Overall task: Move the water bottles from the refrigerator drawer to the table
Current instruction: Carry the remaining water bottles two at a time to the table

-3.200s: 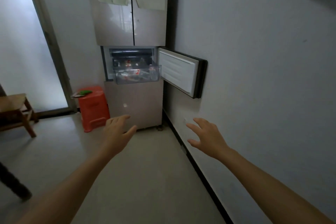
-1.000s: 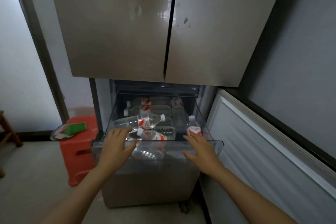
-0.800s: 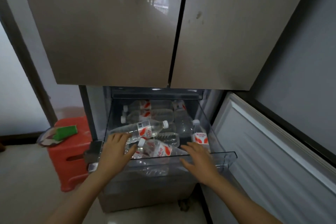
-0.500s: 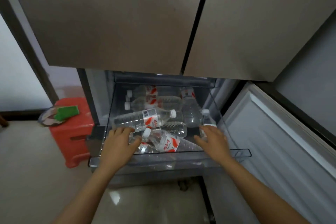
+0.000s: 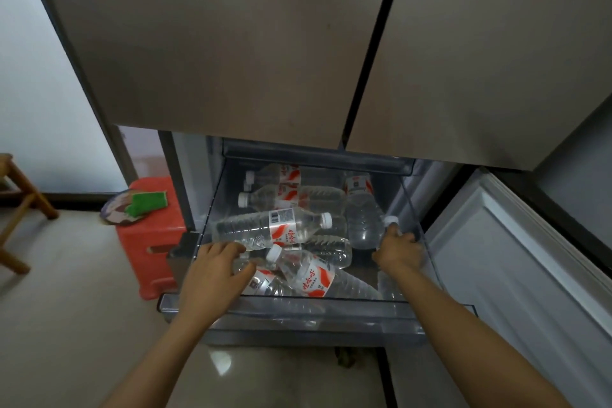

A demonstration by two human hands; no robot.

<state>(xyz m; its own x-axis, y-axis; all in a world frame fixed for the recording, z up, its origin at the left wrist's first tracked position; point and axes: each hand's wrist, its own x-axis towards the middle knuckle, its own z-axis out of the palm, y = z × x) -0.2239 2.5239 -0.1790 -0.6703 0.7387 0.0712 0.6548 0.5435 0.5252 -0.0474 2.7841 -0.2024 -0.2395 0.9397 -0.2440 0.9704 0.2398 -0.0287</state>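
The clear refrigerator drawer [image 5: 331, 304] is pulled out and holds several water bottles with red-and-white labels. One lies crosswise on top [image 5: 265, 229] and another lies slanted at the front [image 5: 311, 276]. More lie at the back [image 5: 284, 197]. My left hand [image 5: 215, 272] reaches into the drawer's left front; its spread fingers rest on a low bottle [image 5: 261, 285] under the top one. My right hand [image 5: 399, 250] grips the neck of an upright bottle [image 5: 390, 220] at the drawer's right wall, its white cap showing above my fingers.
The closed upper refrigerator doors [image 5: 231, 43] overhang the drawer. The lower door [image 5: 516, 262] stands open to the right. A red plastic stool [image 5: 149, 242] with a green sponge [image 5: 149, 202] stands left of the fridge. A wooden stool [image 5: 23, 209] is farther left.
I have walked up to the fridge and both hands have gone from the drawer's front rim into it. The right hand has closed round the upright bottle; the left has settled on a lying one.
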